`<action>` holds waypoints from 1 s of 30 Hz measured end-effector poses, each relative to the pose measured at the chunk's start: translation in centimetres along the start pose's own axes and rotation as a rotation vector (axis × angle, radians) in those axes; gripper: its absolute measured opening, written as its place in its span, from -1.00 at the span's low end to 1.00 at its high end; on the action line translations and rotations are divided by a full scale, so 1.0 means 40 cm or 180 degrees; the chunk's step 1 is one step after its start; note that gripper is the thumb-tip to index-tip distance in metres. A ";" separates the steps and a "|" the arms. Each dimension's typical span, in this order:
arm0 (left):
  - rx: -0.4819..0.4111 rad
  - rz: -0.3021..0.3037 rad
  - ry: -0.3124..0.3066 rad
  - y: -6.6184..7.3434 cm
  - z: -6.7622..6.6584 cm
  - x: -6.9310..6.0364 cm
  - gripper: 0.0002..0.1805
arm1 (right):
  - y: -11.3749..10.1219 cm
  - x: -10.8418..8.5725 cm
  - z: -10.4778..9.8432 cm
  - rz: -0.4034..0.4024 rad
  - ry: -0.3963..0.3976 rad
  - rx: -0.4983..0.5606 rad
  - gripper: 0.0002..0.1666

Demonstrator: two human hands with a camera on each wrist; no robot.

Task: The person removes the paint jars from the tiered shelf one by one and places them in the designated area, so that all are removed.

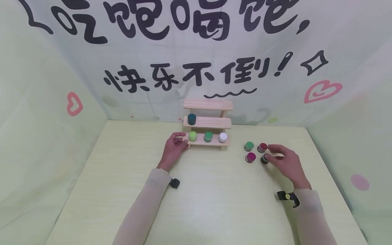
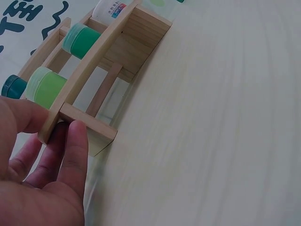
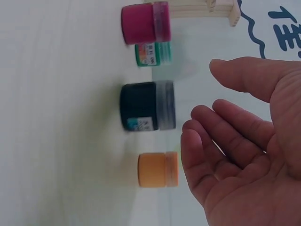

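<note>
My left hand (image 1: 175,149) grips the left end of the bottom step of a small three-step wooden rack (image 1: 209,123), its thumb and fingers around the board's end. On that step stand paint jars: light green (image 1: 192,136), green (image 1: 208,136) and white (image 1: 223,137). A dark teal jar (image 1: 191,119) is on the middle step, at its left. Over on the right, my right hand (image 1: 286,161) holds nothing. Its thumb and curved fingers are spread apart beside a dark, nearly black jar (image 3: 138,106), with a gap between hand and jar in the right wrist view.
Grouped with the dark jar on the table (image 1: 211,197) are a magenta jar (image 1: 250,157), a green jar (image 1: 249,146) and a jar (image 1: 262,147) that looks red from above, orange in the right wrist view. A printed cloth (image 1: 147,105) hangs behind the rack.
</note>
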State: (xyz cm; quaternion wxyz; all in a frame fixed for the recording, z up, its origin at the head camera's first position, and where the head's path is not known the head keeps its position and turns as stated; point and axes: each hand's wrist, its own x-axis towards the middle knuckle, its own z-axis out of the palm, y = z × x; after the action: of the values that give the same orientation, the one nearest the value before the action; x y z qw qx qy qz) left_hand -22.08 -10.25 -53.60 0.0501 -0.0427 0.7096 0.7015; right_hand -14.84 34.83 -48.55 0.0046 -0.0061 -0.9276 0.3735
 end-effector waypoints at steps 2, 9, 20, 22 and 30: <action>0.0005 -0.0002 0.0016 0.001 0.000 0.000 -0.62 | -0.014 0.005 0.001 -0.0030 0.0008 0.0008 -0.39; -0.0023 -0.0031 0.0043 0.001 0.002 0.001 -0.63 | -0.062 0.027 0.012 -0.0177 0.0031 0.0062 -0.44; -0.0033 -0.0004 0.0034 0.003 0.002 0.001 -0.64 | -0.141 0.071 0.055 -0.0398 0.0031 0.0257 -0.51; -0.0037 0.0006 0.0022 0.005 0.002 0.000 -0.64 | -0.155 0.082 0.070 -0.0423 0.0041 0.0330 -0.52; -0.0019 -0.0001 0.0011 0.001 0.000 0.001 -0.63 | -0.227 0.117 0.131 -0.0489 0.0077 0.0633 -0.56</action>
State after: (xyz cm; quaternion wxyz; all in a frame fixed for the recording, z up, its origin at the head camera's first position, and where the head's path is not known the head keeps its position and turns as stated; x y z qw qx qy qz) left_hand -22.13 -10.23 -53.56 0.0488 -0.0441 0.7076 0.7035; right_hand -19.65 24.73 -46.03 0.0451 0.0610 -0.8836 0.4620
